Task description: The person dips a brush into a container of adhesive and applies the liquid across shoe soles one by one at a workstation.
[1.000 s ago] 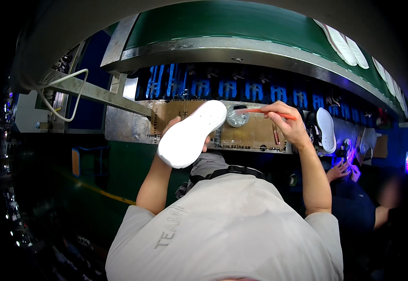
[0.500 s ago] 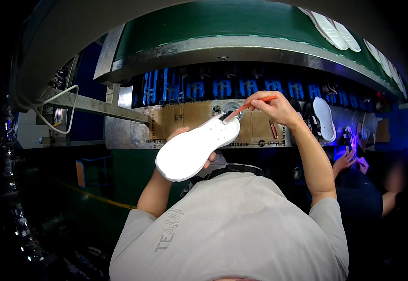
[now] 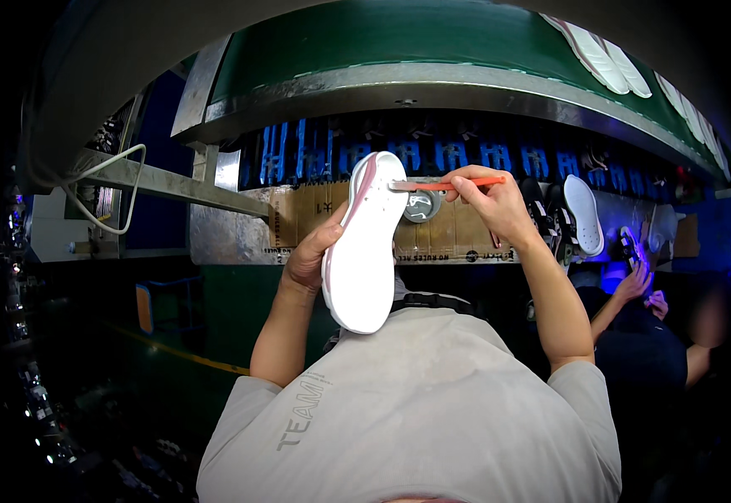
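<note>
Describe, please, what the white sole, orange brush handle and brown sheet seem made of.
White sole: probably matte foam, thick and moulded-looking. Orange brush handle: smooth plastic or painted wood; bright, even colour fits both. Brown sheet: likely dull cardboard, from its tan colour and printed edge.

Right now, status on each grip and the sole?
Left grip holding white sole. Right grip holding orange brush, tip at sole's far end. Nothing blocking brush.
</note>
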Available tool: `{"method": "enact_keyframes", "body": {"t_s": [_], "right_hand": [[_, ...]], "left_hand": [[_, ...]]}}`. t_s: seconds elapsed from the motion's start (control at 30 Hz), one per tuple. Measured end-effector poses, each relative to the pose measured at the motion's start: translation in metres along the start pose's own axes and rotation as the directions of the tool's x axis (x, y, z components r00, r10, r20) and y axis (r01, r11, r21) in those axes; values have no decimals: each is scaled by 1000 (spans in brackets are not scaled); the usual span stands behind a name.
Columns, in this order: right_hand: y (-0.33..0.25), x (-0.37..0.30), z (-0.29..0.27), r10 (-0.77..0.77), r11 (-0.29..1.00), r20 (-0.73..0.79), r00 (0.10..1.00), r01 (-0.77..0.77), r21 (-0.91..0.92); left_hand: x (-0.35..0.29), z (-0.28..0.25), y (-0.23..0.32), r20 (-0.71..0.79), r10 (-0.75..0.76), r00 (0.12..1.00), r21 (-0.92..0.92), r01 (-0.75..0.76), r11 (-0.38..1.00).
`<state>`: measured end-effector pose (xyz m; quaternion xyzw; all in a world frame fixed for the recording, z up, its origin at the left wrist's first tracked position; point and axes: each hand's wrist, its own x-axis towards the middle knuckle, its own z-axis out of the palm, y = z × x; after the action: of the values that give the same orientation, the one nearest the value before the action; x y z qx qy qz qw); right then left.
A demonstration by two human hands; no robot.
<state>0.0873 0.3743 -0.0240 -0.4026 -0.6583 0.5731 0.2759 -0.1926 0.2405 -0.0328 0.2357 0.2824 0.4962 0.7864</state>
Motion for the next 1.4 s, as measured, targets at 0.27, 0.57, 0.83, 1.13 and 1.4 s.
{"method": "enact_keyframes", "body": {"t_s": [0.27,0.57,0.83,1.13,1.4], "right_hand": [[-20,-17,11,-128,989,-10,992,128,79],[-33,-40,4,-163,986,101,981,157,60],[-31,-50,-1,-139,988,66,988,134,70],[-33,-60,6,-78,978,-52,996,86,191],[-44,-70,16,-105,932,-38,994,112,344]], "left_hand": [[6,-2,16,16,167,986,314,-163,935],[4,-8,46,-21,352,936,361,-322,876],[1,29,63,-32,565,824,600,-436,671],[-1,45,55,358,754,551,848,-529,-16],[-22,71,43,420,662,621,809,-586,37]]}}
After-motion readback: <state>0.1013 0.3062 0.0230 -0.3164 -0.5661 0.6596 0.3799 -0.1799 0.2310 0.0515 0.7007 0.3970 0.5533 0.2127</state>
